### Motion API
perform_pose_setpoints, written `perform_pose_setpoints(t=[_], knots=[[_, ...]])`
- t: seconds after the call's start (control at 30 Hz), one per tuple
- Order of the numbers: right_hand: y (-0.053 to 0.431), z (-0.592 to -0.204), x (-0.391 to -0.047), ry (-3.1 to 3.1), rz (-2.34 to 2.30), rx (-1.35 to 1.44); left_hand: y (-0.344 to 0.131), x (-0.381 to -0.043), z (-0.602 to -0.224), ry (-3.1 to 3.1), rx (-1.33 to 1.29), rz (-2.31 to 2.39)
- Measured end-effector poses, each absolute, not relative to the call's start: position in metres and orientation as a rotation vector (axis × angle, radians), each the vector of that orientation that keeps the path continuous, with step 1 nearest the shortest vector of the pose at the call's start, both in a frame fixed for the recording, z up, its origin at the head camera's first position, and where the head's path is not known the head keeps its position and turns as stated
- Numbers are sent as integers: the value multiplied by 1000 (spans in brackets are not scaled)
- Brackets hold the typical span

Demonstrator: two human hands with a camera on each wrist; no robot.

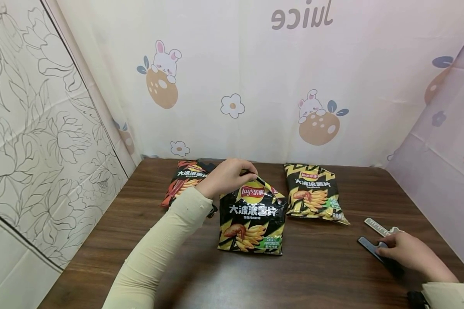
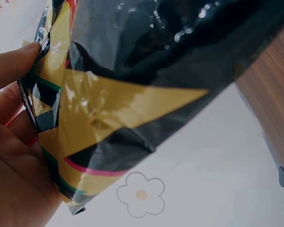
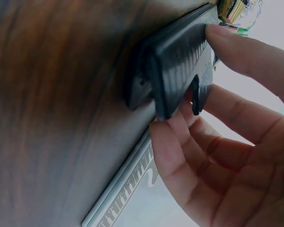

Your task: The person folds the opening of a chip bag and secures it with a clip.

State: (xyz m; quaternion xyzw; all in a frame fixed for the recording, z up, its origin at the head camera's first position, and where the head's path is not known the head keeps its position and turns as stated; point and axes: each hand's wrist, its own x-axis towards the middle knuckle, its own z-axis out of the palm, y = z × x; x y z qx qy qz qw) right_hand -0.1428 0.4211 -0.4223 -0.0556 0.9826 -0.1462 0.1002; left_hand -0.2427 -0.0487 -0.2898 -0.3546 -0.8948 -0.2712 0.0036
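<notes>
A black and yellow Lay's chip bag [image 1: 251, 219] stands nearly upright at mid-table. My left hand [image 1: 232, 174] pinches its folded top edge between thumb and fingers. Close up in the left wrist view, the bag [image 2: 132, 109] is creased at the corner beside the left hand [image 2: 19, 127]. At the right of the table my right hand [image 1: 410, 253] grips a long dark bag clip [image 1: 371, 248]. In the right wrist view the thumb lies along one side of the dark clip [image 3: 180, 61], with fingers at its lower side. A similar white clip [image 1: 380, 227] lies just beyond it.
A second black and yellow chip bag [image 1: 311, 193] lies flat at the back, right of centre. A red and black chip bag [image 1: 185, 178] lies at back left, partly hidden by the left hand. A printed curtain [image 1: 263, 86] hangs behind the wooden table [image 1: 317, 266].
</notes>
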Motion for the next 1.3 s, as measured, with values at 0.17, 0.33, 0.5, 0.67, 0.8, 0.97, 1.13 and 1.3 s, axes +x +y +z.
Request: perform_pose_setpoints(t=[0.17,0.33,0.5,0.67,0.8,0.97,1.13,1.3], knots=[[421,-423,-142,2916,-430,-137,-49,-242,-290,-2806,-1113,-850],[420,-423,-142,2901,-446,-108,-49,-242,-289,-2808,-1113,-843],[419,-421,-141,2908,-460,-89,-49,-242,-289,-2807,-1112,-839],[419,-420,-140,2919,-479,-73,-49,-242,-289,-2808,-1109,-830],[419,-420,-138,2913,-488,-62,-49,-242,-289,-2808,-1111,-824],[420,-420,-138,2934,-521,-75,-49,-242,-288,-2816,-1102,-836],[422,-419,-137,2950,-544,-65,-49,-242,-288,-2822,-1093,-847],[425,-416,-137,2924,-553,-24,-50,-242,-288,-2819,-1099,-844]])
